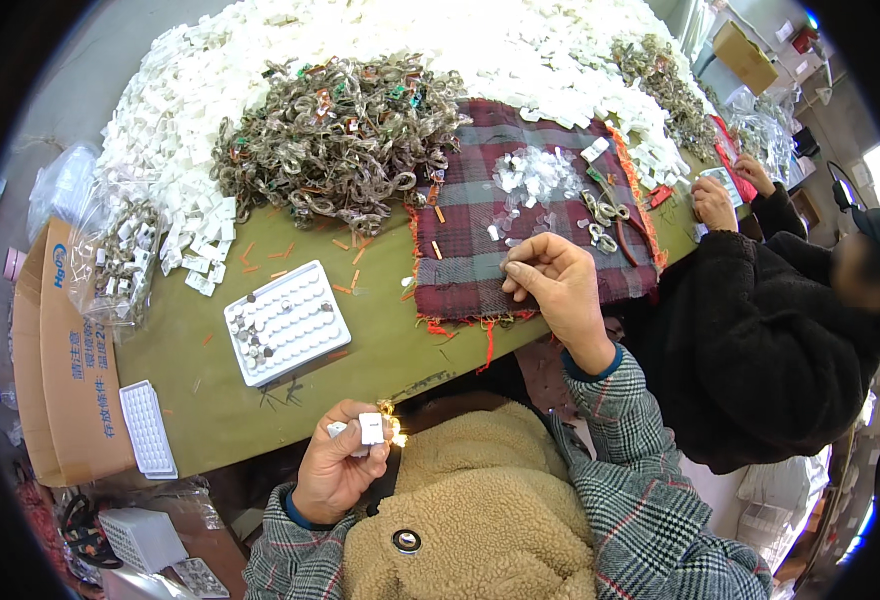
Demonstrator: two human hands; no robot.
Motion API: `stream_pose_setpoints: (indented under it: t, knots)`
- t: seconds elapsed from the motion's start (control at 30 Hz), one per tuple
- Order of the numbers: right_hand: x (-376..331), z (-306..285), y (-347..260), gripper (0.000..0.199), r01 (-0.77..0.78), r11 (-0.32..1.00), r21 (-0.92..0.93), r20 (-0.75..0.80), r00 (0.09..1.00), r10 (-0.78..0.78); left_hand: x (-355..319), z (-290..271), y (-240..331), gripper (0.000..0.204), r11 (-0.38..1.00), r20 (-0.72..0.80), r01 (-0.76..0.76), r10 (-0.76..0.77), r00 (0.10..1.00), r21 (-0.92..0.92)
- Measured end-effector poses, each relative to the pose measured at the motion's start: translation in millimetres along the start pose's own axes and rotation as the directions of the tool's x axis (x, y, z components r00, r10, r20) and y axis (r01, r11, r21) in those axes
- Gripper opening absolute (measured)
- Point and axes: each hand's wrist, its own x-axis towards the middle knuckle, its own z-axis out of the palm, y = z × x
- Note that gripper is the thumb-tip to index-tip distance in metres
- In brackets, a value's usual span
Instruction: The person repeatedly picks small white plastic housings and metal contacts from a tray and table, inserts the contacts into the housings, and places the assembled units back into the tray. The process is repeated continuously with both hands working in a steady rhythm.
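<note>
My left hand (340, 465) is closed around a small white plastic battery box (372, 428) in front of my chest. Glowing yellow string lights (393, 422) show right beside the box. Over the near part of a dark red and grey plaid cloth (470, 265), my right hand (558, 290) has its thumb and fingertips pressed together; what they hold, if anything, cannot be made out. Beyond it on the cloth lies a heap of small clear plastic pieces (538, 175). Pliers (608, 205) with red handles lie to the right of that heap.
A white tray (332, 340) holds several button cells. Behind it rise a pile of coiled light strings (330, 140) and a broad heap of white boxes (180, 110). A cardboard carton (65, 370) stands left; at right sits another person in black (750, 330), hands on the table.
</note>
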Motion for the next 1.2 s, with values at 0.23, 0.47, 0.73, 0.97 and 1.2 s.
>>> stream_pose_setpoints:
  t: [0.23,0.47,0.73,0.97,1.2]
  knots:
    - [-2.2,5.3,3.4,0.012,-0.004,0.999,0.036,-0.065,0.998,0.006,2.8,3.5,-0.9,0.026,0.998,-0.051,-0.001,0.004,0.999,0.064]
    - [-1.7,11.5,2.9,0.007,0.086,0.981,-0.172,-0.082,0.991,-0.101,4.6,3.1,-1.1,0.025,0.992,-0.024,-0.004,0.007,1.0,0.123]
    - [4.5,14.8,-3.2,0.006,0.241,0.865,-0.441,-0.057,0.954,-0.294,0.9,0.6,-1.0,0.024,0.998,-0.005,-0.02,0.02,1.0,0.067]
    - [3.4,16.0,-21.1,0.014,0.307,0.856,-0.415,-0.059,0.93,-0.362,-7.0,-2.2,1.7,0.025,0.999,-0.023,-0.024,0.025,0.999,0.047]
    - [8.3,18.2,-40.0,0.01,0.377,0.731,-0.569,-0.04,0.875,-0.482,-13.2,-9.9,3.0,0.026,0.999,0.035,-0.046,0.046,0.998,-0.017]
